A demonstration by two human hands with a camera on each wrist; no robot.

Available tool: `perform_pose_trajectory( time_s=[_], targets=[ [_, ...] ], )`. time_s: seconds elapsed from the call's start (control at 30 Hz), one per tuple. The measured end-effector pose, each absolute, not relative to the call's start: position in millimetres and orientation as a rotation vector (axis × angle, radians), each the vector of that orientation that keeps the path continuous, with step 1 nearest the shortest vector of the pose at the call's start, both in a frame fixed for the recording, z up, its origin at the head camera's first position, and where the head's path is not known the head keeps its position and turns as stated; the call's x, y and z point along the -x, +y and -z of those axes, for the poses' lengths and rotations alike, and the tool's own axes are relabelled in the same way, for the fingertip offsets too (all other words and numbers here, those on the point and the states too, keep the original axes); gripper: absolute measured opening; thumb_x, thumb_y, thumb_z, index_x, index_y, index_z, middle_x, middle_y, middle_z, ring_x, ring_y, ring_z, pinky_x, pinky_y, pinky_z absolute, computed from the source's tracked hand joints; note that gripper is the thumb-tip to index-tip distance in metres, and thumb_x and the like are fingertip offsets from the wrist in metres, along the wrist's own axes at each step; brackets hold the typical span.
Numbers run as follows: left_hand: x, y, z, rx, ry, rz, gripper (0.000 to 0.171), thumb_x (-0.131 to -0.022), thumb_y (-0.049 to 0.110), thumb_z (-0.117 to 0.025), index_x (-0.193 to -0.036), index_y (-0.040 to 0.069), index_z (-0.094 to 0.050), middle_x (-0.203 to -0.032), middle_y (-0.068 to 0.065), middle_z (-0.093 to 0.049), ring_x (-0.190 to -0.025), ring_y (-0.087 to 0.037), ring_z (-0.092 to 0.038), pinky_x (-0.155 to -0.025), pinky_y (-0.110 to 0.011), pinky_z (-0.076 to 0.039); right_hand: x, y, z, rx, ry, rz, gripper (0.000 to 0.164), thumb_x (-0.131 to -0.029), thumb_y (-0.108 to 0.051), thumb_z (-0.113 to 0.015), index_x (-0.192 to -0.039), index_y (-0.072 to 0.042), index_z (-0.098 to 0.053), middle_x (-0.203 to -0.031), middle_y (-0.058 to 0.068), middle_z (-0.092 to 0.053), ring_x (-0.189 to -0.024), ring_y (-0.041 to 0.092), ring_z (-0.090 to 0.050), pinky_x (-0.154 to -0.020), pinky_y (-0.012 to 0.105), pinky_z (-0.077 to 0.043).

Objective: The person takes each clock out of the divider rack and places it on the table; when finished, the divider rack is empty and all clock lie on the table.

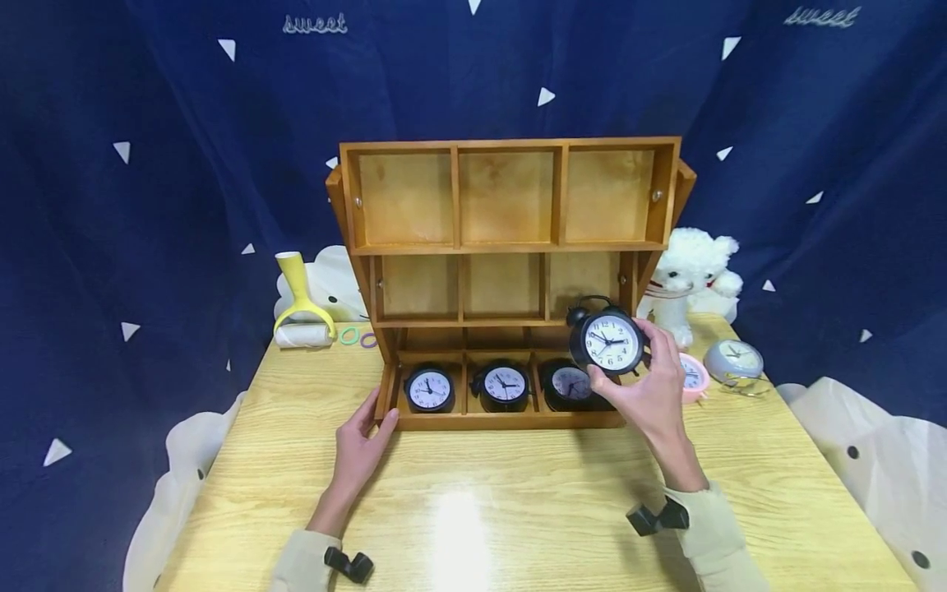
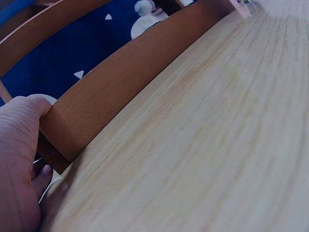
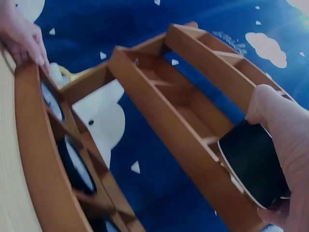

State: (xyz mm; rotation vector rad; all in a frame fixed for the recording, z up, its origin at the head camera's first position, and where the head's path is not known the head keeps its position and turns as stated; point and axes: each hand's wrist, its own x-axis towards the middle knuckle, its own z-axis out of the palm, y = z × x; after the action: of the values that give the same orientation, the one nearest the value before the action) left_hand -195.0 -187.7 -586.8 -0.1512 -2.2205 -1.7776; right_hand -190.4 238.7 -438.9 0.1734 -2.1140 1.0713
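Observation:
My right hand (image 1: pixel 654 390) holds a black twin-bell alarm clock (image 1: pixel 612 342) by its side, thumb below and fingers at the right. Its white dial faces me in the head view, in front of the middle tier's right compartment. In the right wrist view its black casing (image 3: pixel 253 162) is between thumb and fingers. My left hand (image 1: pixel 360 440) grips the lower left front corner of a three-tier wooden shelf (image 1: pixel 510 423). Three more black alarm clocks sit in the bottom tier: one left (image 1: pixel 429 390), one middle (image 1: pixel 505 386), one right (image 1: pixel 568 385), shaded.
Right of the shelf are a pink clock (image 1: pixel 693 378), a light grey clock (image 1: pixel 734 360), a pair of glasses (image 1: pixel 743 384) and a white plush toy (image 1: pixel 688 267). A yellow-handled lint roller (image 1: pixel 302 306) and coloured rings (image 1: pixel 349 335) lie at the left. A blue curtain (image 1: pixel 473 74) hangs behind.

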Motion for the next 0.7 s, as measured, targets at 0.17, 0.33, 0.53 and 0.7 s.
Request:
perform_pose_trajectory(
  time_s=[0.17, 0.33, 0.53, 0.7],
  targets=[
    [184.3, -183.1, 561.6, 0.149, -2.243, 1.769, 0.057, -0.098, 0.008, -0.073, -0.148, -0.009, -0.051, -0.148, -0.028, -0.053, -0.127, -0.041, -0.061, -0.104, -0.044, -0.051, 180.6, 259.4, 445.8, -0.092, -2.116, -1.076, 0.084, -0.063, -0.015, -0.091, -0.137, 0.006, -0.058, -0.126, 0.025, -0.060, -0.103, 0.009, -0.054, -0.073, 0.001, -0.046],
    [182.4, -182.0, 555.4, 0.161, -2.251, 1.771, 0.058, -0.098, 0.008, -0.073, -0.148, -0.011, -0.049, -0.149, -0.029, -0.051, -0.130, -0.041, -0.058, -0.105, -0.047, -0.050, 170.7, 278.2, 451.7, -0.046, -2.113, -1.059, 0.084, -0.062, -0.012, -0.090, -0.137, 0.008, -0.058, -0.126, 0.027, -0.058, -0.105, 0.007, -0.050, -0.070, -0.001, -0.047],
    [181.6, -181.8, 555.3, 0.153, -2.246, 1.780, 0.058, -0.098, 0.007, -0.073, -0.148, -0.011, -0.049, -0.149, -0.029, -0.051, -0.130, -0.040, -0.058, -0.105, -0.048, -0.049, 161.3, 307.4, 464.0, -0.020, -2.087, -0.963, 0.085, -0.058, -0.013, -0.089, -0.134, 0.010, -0.059, -0.122, 0.029, -0.059, -0.102, -0.002, -0.050, -0.078, -0.001, -0.041],
    [182.8, -182.5, 557.0, 0.158, -2.253, 1.776, 0.058, -0.099, 0.008, -0.072, -0.148, -0.011, -0.049, -0.149, -0.029, -0.052, -0.129, -0.042, -0.059, -0.105, -0.049, -0.050, 151.1, 333.6, 474.5, 0.055, -2.087, -0.930, 0.085, -0.057, -0.013, -0.088, -0.134, 0.010, -0.059, -0.118, 0.027, -0.059, -0.099, -0.006, -0.047, -0.076, 0.004, -0.039]
  ],
)
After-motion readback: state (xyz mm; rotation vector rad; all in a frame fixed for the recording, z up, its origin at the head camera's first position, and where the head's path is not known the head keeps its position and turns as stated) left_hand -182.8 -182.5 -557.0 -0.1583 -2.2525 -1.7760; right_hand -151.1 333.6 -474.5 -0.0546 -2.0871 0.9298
